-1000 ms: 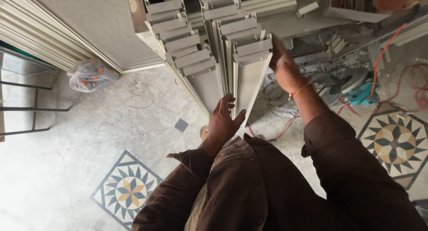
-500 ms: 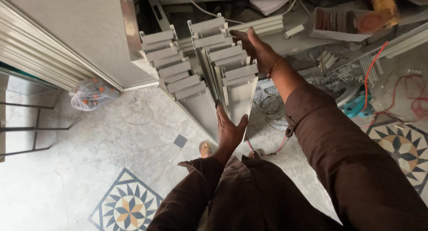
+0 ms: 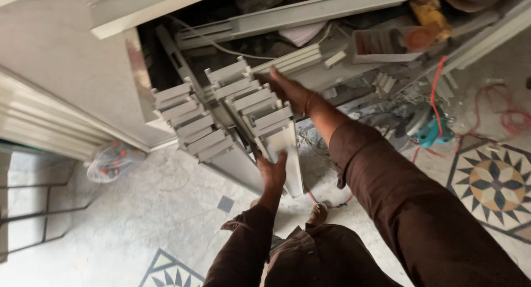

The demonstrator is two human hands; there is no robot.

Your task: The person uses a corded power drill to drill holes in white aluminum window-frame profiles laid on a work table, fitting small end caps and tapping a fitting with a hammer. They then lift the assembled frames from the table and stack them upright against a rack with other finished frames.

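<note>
2 stacks of grey metal profiles (image 3: 238,121), approx 6 per stack. L hand (image 3: 272,173) flat, fingers wide, under front profile. R hand (image 3: 290,93) grips stack top.

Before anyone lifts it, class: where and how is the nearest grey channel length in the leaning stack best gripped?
Probably as the person does: left hand flat against its long face low down, from the front, right hand reaching to the top end of the grey channel length. It is long, narrow and leaning, so two spread grips should steady it.
</note>
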